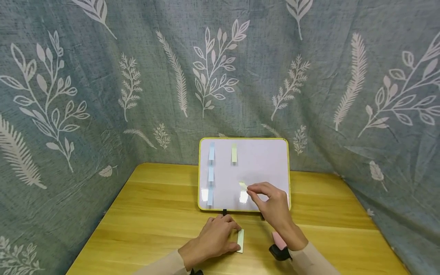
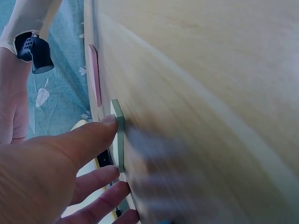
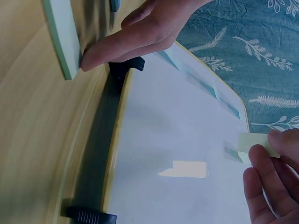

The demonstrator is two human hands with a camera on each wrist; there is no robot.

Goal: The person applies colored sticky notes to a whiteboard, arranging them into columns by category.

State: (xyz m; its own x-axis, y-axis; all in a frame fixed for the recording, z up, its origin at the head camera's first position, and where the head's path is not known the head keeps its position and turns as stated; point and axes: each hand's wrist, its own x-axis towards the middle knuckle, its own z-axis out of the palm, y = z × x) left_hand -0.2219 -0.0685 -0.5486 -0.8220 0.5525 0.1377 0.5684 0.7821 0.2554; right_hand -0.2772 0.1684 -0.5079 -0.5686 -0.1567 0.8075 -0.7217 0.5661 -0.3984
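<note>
My right hand (image 1: 273, 202) pinches a pale yellow-green sticky note (image 3: 254, 139) between thumb and forefinger, in front of a whiteboard (image 1: 264, 160) with a yellow rim. On the table, my left hand (image 1: 216, 236) holds a narrow pale green sticky-note pad (image 1: 240, 241), thumb at its near end and forefinger at its far end. The pad lies flat. Three blue sticky notes (image 1: 211, 173) run down the board's left side in a column. One green sticky note (image 1: 234, 153) hangs near the top, to the right of them.
A pink sticky-note pad (image 1: 279, 240) lies by my right wrist, partly hidden. Black feet (image 3: 91, 215) support the board's lower edge on the wooden table (image 1: 154, 206). Part of a blue object (image 3: 115, 4) shows beyond my left hand. A leaf-patterned curtain (image 1: 137, 76) hangs behind.
</note>
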